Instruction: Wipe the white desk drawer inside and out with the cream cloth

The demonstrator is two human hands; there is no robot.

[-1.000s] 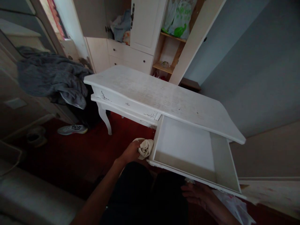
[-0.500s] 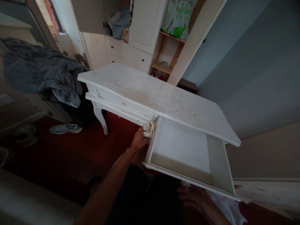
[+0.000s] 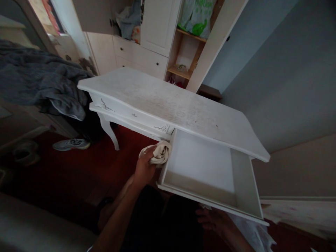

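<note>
Crumpled cream cloth [image 3: 159,154] just left of centre, bunched in the left hand [image 3: 144,166] and pressed against the outer left wall of the pulled-out drawer [image 3: 244,185], close under the table edge. Fingers clenched around the cloth, knuckles up, wrist bent slightly, forearm running down to the bottom edge of the frame. Right hand [image 3: 213,220] low and right of centre, tucked beneath the drawer's front wall, palm down; fingers apparently stretched out and slack, gripping nothing, though dim there and partly hidden. Beside it, a scrap of white plastic [image 3: 253,236] at the lower right. Above the drawer, the worn white table top [image 3: 170,105] slanting across the middle. Grey blanket [image 3: 39,80] heaped at the left, a sneaker [image 3: 70,143] on the red floor below it. Open wardrobe [image 3: 157,28] along the top, a green-and-white bag [image 3: 196,17] on its shelf.
</note>
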